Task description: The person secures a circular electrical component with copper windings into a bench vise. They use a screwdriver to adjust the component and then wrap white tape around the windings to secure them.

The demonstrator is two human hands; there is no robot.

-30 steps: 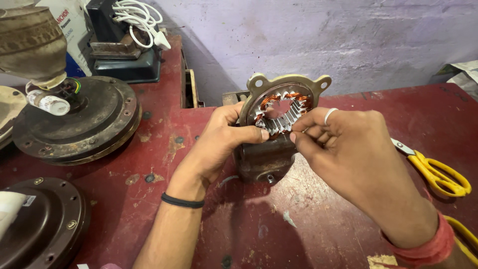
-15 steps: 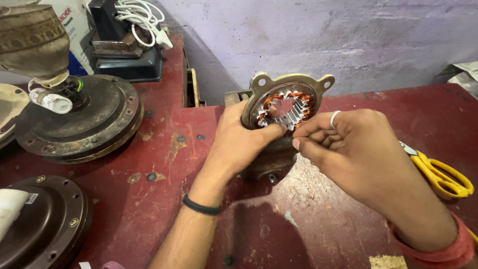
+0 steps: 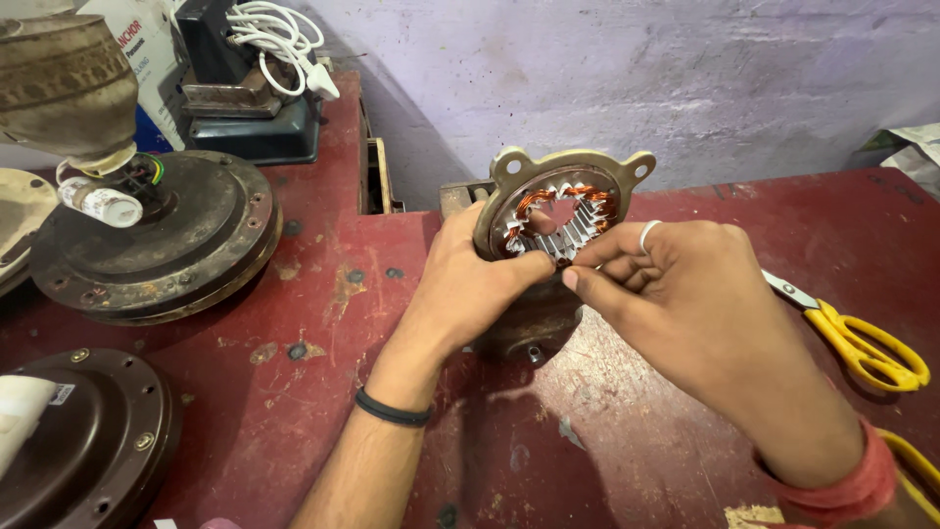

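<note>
Left hand [image 3: 470, 284]: reaching in from below, palm down, black band at the wrist; fingers wrapped over the lower left rim of the stator housing [image 3: 568, 211], thumb tip laid against the winding face. Grasping the housing and holding it up on edge.

Right hand [image 3: 685, 294]: coming in from the lower right, red band at the wrist, pale ring on one finger. Fingers curled tight, thumb and forefinger pinched together at the lower edge of the windings, just beside the left thumb. Whatever is pinched is too fine to make out.

Stator housing: round grey metal frame with three lugs, copper coils [image 3: 563, 201] and steel teeth ringing a central opening. Stands tilted toward the viewer near the back middle of the red worktable [image 3: 294, 323], above a darker metal part partly hidden by the hands.

Change from half a second ago: both hands hold much the same grip; the right fingertips sit slightly closer to the left thumb; housing unmoved.

Surroundings: yellow-handled scissors [image 3: 862, 343] lying right of the right hand, well apart. Two dark round fan motor covers [image 3: 176, 245] at the left. Dark box with coiled white cable [image 3: 279, 34] at the back left.
</note>
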